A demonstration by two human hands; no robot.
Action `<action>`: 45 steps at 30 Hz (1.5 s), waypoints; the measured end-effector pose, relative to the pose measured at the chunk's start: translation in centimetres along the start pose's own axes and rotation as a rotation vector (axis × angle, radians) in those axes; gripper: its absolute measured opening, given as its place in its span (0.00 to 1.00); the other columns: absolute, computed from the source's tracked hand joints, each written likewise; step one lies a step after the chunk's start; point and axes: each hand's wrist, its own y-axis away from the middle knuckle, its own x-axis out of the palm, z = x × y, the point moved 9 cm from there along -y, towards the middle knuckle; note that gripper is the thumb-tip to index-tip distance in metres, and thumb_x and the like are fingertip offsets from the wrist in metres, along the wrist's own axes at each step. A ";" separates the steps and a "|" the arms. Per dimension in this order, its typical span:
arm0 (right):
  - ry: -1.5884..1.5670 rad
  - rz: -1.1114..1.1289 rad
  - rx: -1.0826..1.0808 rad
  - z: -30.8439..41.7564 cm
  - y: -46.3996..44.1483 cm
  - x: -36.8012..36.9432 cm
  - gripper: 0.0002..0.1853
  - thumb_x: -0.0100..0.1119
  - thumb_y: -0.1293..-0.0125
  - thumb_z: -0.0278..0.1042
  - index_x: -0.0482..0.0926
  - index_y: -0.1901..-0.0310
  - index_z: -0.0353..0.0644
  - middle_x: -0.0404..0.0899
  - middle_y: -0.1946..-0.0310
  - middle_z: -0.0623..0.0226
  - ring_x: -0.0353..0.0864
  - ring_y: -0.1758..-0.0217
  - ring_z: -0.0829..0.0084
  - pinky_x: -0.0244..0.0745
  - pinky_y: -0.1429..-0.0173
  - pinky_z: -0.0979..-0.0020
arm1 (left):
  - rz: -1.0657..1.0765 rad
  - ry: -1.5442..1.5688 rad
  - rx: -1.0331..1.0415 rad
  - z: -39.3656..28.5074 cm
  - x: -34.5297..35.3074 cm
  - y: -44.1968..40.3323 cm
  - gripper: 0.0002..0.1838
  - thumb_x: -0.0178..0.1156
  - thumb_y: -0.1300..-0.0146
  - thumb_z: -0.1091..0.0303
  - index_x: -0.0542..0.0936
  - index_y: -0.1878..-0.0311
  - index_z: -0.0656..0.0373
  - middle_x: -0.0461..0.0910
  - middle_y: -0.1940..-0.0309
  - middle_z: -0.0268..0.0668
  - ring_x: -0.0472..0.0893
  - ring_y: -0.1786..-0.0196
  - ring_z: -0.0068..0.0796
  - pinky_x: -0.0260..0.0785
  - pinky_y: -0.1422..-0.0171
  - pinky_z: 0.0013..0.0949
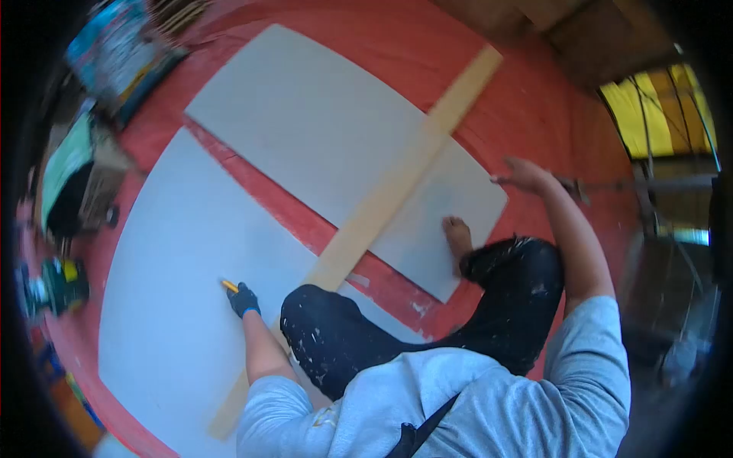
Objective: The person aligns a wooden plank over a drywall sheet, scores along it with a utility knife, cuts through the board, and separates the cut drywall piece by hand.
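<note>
My left hand (244,301), in a dark glove, is closed around a short yellow-orange tool (230,285), too small to name exactly. It is over the nearer white panel (175,229), left of my knee. My right hand (525,175) is bare and empty with fingers stretched out, by the right corner of the farther white panel (305,107). A long, straight wooden strip (397,183) crosses both panels diagonally and passes under my left knee. My bare foot (457,238) is on the farther panel.
A red sheet (382,38) covers the floor and shows in the gap between the panels. On the left are a printed plastic bag (126,57), a cardboard box (103,175) and a green power tool (65,286). Brown boxes (611,42) stand at upper right.
</note>
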 end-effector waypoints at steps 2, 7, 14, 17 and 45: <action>0.113 0.089 0.027 -2.9 3.8 1.4 0.61 0.70 0.42 0.74 0.60 0.21 0.33 0.63 0.22 0.44 0.62 0.18 0.51 0.60 0.18 0.56 | -0.140 -0.541 0.143 -3.8 -1.9 2.9 0.43 0.62 0.32 0.40 0.63 0.20 0.52 0.76 0.34 0.49 0.74 0.29 0.53 0.68 0.27 0.57; -0.265 0.285 0.186 -2.1 6.8 6.2 0.59 0.68 0.40 0.74 0.60 0.22 0.33 0.63 0.22 0.46 0.62 0.19 0.47 0.58 0.19 0.41 | 0.125 -0.534 1.005 -14.3 3.8 14.5 0.56 0.66 0.36 0.36 0.55 0.17 0.63 0.62 0.21 0.57 0.61 0.20 0.58 0.56 0.17 0.51; -1.291 -0.050 0.644 -3.0 1.6 34.8 0.53 0.64 0.36 0.73 0.67 0.29 0.26 0.70 0.30 0.40 0.74 0.31 0.35 0.68 0.32 0.28 | 0.635 -1.073 1.241 -12.1 13.9 31.9 0.67 0.79 0.57 0.34 0.58 0.17 0.54 0.64 0.26 0.59 0.68 0.26 0.60 0.62 0.24 0.57; -1.162 -0.048 0.696 -2.3 2.0 38.4 0.50 0.64 0.34 0.71 0.71 0.32 0.25 0.73 0.32 0.39 0.76 0.32 0.39 0.71 0.30 0.40 | 0.502 -1.055 1.271 -10.6 16.7 30.8 0.63 0.78 0.55 0.40 0.57 0.17 0.49 0.63 0.27 0.58 0.69 0.30 0.63 0.62 0.27 0.61; -0.041 0.159 -0.310 15.2 -3.2 34.2 0.31 0.52 0.26 0.65 0.87 0.49 0.41 0.84 0.45 0.54 0.76 0.31 0.54 0.61 0.23 0.46 | 0.789 -1.130 1.149 8.4 2.4 21.9 0.48 0.66 0.43 0.46 0.62 0.20 0.50 0.68 0.30 0.53 0.70 0.29 0.59 0.58 0.25 0.66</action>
